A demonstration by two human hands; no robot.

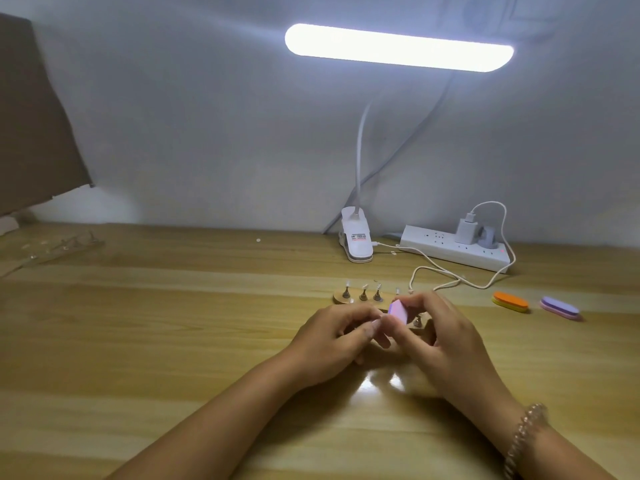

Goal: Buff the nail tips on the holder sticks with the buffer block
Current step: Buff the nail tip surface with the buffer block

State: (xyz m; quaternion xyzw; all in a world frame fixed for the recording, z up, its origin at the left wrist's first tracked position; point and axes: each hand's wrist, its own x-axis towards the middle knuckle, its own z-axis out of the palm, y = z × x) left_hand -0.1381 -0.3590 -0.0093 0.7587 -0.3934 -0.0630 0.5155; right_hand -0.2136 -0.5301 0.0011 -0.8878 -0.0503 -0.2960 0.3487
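Low in the middle of the frame, the person's two hands meet over the wooden table [173, 341]. The right hand [446, 337] pinches the pink-and-lilac buffer block [398, 311] between curled fingertips on its upper right edge and the thumb beneath it. The block is tilted, its broad face turned up and to the left.

The left hand [332, 334] has its fingers curled in, with thumb and forefinger pressed together right against the block's lower left edge. Whatever sits between them is too small and blurred to tell.

Just above the hands stands a wooden base [341, 299] carrying a row of holder sticks [363, 293] with pale nail tips [347, 283] on top. One more stick [418, 320] shows in the gap between the hands, just below the block.

To the right lie an orange buffer [510, 301] and a purple buffer [559, 307], well apart from the hands. Further up the frame are a white clip lamp [356, 237], its glowing light bar [398, 46] and a power strip [453, 252]. A bracelet [523, 438] circles the right wrist.
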